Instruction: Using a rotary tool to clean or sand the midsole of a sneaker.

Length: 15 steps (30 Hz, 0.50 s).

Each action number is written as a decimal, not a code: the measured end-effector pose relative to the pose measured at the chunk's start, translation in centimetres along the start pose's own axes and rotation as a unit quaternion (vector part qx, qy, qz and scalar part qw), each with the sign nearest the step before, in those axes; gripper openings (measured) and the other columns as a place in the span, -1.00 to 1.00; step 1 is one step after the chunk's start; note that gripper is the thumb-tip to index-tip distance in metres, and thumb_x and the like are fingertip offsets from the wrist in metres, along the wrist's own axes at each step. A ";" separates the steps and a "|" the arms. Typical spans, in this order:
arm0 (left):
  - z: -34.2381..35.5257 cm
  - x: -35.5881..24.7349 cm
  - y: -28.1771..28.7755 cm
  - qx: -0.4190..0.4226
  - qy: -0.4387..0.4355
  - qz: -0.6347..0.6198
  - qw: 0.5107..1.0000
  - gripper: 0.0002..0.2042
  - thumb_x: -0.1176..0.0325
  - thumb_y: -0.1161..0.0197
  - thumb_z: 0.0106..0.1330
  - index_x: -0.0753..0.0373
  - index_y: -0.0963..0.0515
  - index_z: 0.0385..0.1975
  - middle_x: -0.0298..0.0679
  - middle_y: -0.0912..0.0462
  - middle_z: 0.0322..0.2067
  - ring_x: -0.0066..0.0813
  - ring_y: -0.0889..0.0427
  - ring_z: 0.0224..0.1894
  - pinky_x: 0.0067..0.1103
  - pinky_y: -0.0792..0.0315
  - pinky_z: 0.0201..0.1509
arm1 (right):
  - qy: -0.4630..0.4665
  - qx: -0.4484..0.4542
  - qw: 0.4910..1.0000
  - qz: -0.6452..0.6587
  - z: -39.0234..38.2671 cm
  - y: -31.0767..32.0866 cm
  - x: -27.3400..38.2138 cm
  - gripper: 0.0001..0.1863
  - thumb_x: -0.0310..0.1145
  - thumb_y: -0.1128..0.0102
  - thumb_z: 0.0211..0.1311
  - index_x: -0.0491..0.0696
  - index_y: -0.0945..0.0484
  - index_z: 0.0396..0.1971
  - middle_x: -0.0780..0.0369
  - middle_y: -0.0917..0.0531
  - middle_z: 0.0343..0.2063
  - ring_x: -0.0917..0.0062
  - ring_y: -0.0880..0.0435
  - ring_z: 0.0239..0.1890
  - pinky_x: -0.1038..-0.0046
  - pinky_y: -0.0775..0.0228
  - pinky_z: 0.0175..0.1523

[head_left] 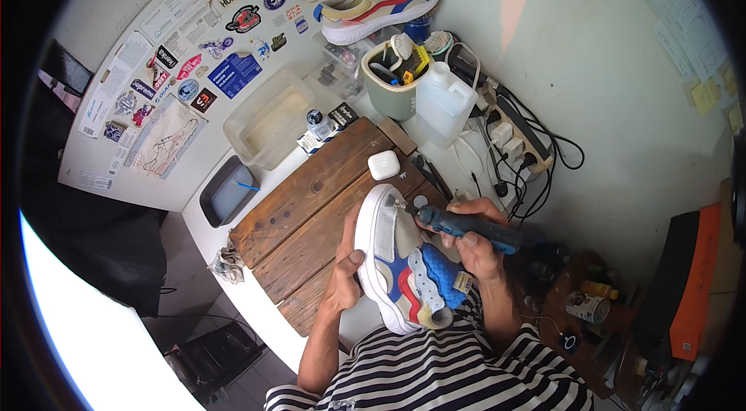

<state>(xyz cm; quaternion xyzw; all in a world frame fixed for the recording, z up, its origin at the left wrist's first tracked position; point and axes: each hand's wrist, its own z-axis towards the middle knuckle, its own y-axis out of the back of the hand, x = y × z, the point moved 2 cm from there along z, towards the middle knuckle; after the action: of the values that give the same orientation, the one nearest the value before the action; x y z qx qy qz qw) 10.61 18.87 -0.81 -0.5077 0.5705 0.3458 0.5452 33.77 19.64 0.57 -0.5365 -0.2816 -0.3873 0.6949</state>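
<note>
My left hand point(343, 277) grips a multicoloured sneaker point(402, 280) by its white sole, fingers wrapped behind it. The shoe is tilted up with its toe pointing away from me; its upper is grey mesh with blue, red and cream panels. In my right hand point(480, 252) is a dark blue rotary tool point(470, 229), its body held between thumb and fingers. The tool's tip meets or nearly meets the mesh near the toe; contact is too small to make out. A matching sneaker point(381, 8) rests at the back, on top of other items.
Beneath the shoe lies a brown wooden board point(311, 209) with a white earbud case point(384, 165). Behind stand a clear plastic tub point(272, 127), a white jug point(444, 108) and a tool bucket point(392, 96). Cables run from a power strip point(522, 131) at the right. A grey container point(225, 197) sits left.
</note>
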 end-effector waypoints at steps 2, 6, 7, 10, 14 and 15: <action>0.1 -0.1 0.0 -0.002 0.000 0.003 1.000 0.05 -0.33 0.09 0.17 0.34 -0.02 0.58 0.20 -0.34 0.41 0.06 -0.42 0.41 -0.17 -0.29 0.46 | -0.008 0.010 1.000 0.008 -0.2 0.3 -0.1 -0.58 -0.37 -0.37 0.25 -0.31 -0.58 0.03 0.08 -0.72 -0.31 0.50 -0.72 -0.35 0.46 -0.61 -0.14; -0.1 -0.3 0.1 -0.005 0.002 0.000 1.000 0.05 -0.32 0.09 0.16 0.34 -0.02 0.58 0.20 -0.34 0.41 0.05 -0.41 0.41 -0.18 -0.29 0.46 | -0.008 0.055 0.998 -0.005 -0.1 0.3 -0.1 -0.57 -0.37 -0.37 0.24 -0.31 -0.57 0.03 0.07 -0.71 -0.32 0.50 -0.72 -0.37 0.46 -0.61 -0.16; -0.1 -0.2 0.2 -0.004 0.001 -0.002 1.000 0.05 -0.32 0.09 0.16 0.34 -0.02 0.58 0.20 -0.34 0.40 0.05 -0.41 0.41 -0.18 -0.30 0.46 | -0.008 0.054 0.998 -0.006 -0.1 0.3 -0.1 -0.57 -0.37 -0.37 0.24 -0.31 -0.57 0.03 0.07 -0.71 -0.32 0.50 -0.72 -0.37 0.46 -0.61 -0.16; -0.1 0.3 0.2 -0.006 -0.005 -0.007 1.000 0.04 -0.32 0.09 0.17 0.33 -0.02 0.58 0.18 -0.35 0.40 0.04 -0.41 0.42 -0.18 -0.29 0.47 | -0.015 -0.002 1.000 0.011 -0.3 0.4 -0.4 -0.57 -0.37 -0.37 0.23 -0.31 -0.58 0.02 0.06 -0.71 -0.31 0.50 -0.72 -0.38 0.46 -0.61 -0.18; -0.3 0.0 0.1 -0.008 0.015 -0.025 1.000 0.04 -0.31 0.09 0.17 0.32 -0.02 0.58 0.17 -0.34 0.41 0.03 -0.40 0.42 -0.19 -0.27 0.48 | -0.014 0.029 0.999 0.019 -0.3 0.4 -0.5 -0.58 -0.36 -0.35 0.22 -0.32 -0.58 -0.01 0.06 -0.71 -0.31 0.51 -0.71 -0.40 0.46 -0.60 -0.20; -0.4 0.3 0.3 -0.006 0.017 -0.029 0.999 0.04 -0.31 0.09 0.17 0.31 -0.02 0.58 0.17 -0.34 0.41 0.03 -0.39 0.43 -0.19 -0.26 0.49 | -0.020 0.013 0.999 0.021 -0.4 0.4 -0.5 -0.59 -0.35 -0.34 0.22 -0.32 -0.59 -0.02 0.06 -0.71 -0.31 0.51 -0.71 -0.40 0.47 -0.60 -0.20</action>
<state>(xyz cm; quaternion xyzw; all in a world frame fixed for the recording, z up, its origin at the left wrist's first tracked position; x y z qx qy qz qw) 10.25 18.56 -1.06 -0.5331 0.5628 0.3248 0.5418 33.85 19.43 -0.16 -0.5410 -0.2893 -0.3578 0.7040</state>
